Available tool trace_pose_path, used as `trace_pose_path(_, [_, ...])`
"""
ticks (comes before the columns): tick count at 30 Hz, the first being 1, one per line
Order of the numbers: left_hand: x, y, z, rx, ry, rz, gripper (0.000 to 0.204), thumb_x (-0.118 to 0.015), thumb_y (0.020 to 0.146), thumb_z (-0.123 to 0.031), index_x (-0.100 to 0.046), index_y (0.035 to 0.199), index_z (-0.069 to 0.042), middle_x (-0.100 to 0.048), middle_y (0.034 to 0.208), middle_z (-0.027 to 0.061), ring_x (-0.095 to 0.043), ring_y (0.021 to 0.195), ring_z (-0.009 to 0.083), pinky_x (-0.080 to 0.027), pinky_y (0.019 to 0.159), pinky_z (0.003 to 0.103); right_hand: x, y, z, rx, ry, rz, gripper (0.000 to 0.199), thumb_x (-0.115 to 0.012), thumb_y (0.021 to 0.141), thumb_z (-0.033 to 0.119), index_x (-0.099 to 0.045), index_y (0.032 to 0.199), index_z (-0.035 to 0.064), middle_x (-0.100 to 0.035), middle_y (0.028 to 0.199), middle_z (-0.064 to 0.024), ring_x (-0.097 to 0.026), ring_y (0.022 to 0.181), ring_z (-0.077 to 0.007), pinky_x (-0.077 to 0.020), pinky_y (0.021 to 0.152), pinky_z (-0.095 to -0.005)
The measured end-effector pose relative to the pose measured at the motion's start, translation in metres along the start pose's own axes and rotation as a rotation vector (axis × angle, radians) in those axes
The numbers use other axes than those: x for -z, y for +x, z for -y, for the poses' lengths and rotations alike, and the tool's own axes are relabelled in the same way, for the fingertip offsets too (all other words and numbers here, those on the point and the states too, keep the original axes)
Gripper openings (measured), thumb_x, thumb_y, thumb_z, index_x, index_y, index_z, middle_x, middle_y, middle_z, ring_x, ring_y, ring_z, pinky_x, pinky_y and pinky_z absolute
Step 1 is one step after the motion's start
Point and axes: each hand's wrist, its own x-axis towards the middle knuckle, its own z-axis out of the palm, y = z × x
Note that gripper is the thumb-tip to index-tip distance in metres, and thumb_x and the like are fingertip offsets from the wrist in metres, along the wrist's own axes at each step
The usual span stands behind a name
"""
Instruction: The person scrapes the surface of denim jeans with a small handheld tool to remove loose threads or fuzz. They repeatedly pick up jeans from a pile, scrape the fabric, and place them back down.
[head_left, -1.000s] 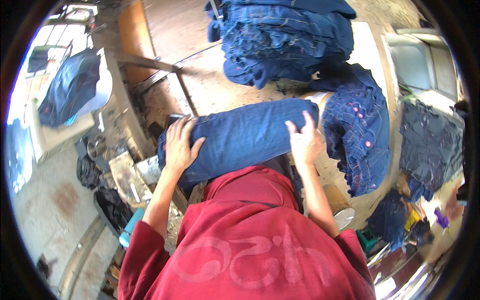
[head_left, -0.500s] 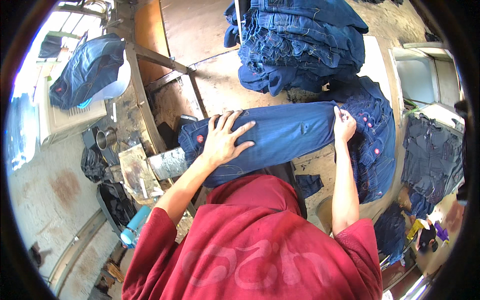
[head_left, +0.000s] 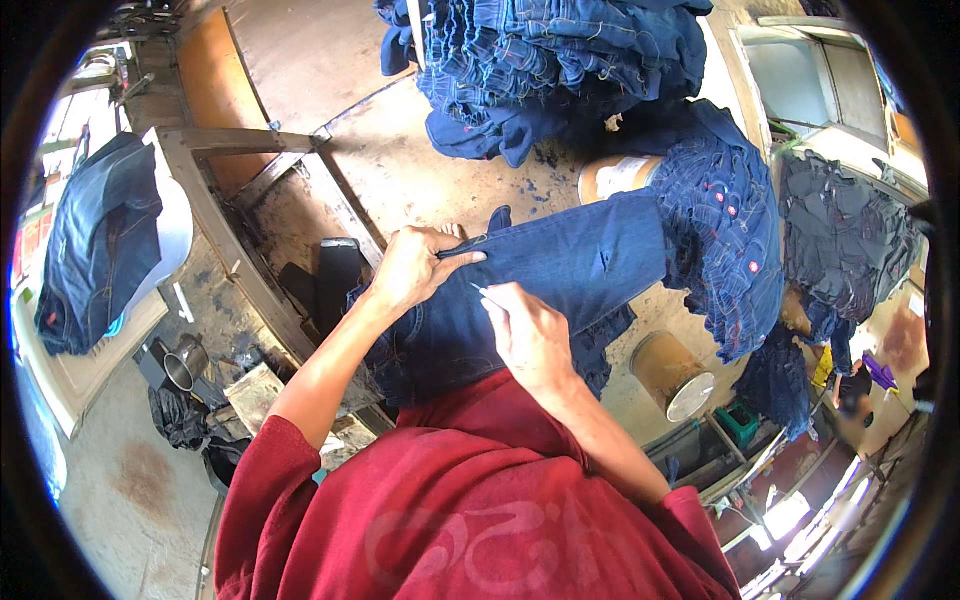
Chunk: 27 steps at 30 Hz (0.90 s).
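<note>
A pair of blue jeans (head_left: 590, 255) lies across my lap, its leg stretched out to the right. My left hand (head_left: 412, 270) is closed on the upper edge of the jeans, the cloth pinched between thumb and fingers. Over the middle of the jeans, my right hand (head_left: 535, 335) is closed round a small, thin, pale thing (head_left: 478, 288). Only its tip shows past the fingers, pointing at the cloth near my left thumb; its kind is too small to make out.
A tall stack of jeans (head_left: 570, 60) stands ahead, and more jeans (head_left: 725, 220) hang in a heap to the right. Round tubs (head_left: 665, 365) sit nearby. Black garments (head_left: 840, 220) lie far right. At left are a wooden frame (head_left: 205, 200), a metal cup (head_left: 187, 362) and draped jeans (head_left: 105, 240).
My right hand has left the jeans' right end and come to their middle with a small pale thing. My left hand went from lying flat to pinching the edge. The view has shifted.
</note>
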Motion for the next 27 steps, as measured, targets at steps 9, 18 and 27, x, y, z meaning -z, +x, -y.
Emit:
trace_pose_path(9, [-0.003, -0.001, 0.012, -0.240, 0.134, -0.091, 0.032, -0.093, 0.085, -0.034, -0.085, 0.089, -0.004, -0.074, 0.073, 0.0168, -0.073, 0.064, 0.0326, -0.058, 0.062, 0.040, -0.027, -0.002, 0.011, 0.066, -0.307, -0.057, 0.012, -0.081, 0.092, 0.006, -0.077, 0.103, 0.0104, -0.077, 0.080, -0.0068, -0.070, 0.060, -0.0239, -0.0559, 0.055, -0.0347])
trace_pose_path(18, [-0.006, 0.000, 0.013, -0.286, 0.051, -0.178, 0.045, -0.090, 0.089, -0.030, -0.062, 0.067, -0.002, -0.058, 0.063, 0.0207, -0.060, 0.060, 0.0435, -0.054, 0.060, 0.047, -0.027, 0.005, 0.011, -0.013, -0.190, -0.084, 0.009, -0.079, 0.093, 0.009, -0.077, 0.101, 0.0115, -0.072, 0.071, -0.0064, -0.070, 0.058, -0.0248, -0.0554, 0.053, -0.0376])
trace_pose_path(27, [-0.010, -0.001, 0.016, -0.298, 0.160, -0.206, 0.043, -0.093, 0.086, -0.034, -0.065, 0.069, -0.005, -0.059, 0.062, 0.0160, -0.062, 0.057, 0.0355, -0.053, 0.058, 0.044, -0.020, 0.003, 0.018, -0.076, -0.276, 0.078, 0.008, -0.078, 0.095, 0.008, -0.076, 0.102, 0.0091, -0.074, 0.073, -0.0090, -0.073, 0.061, -0.0254, -0.0577, 0.056, -0.0373])
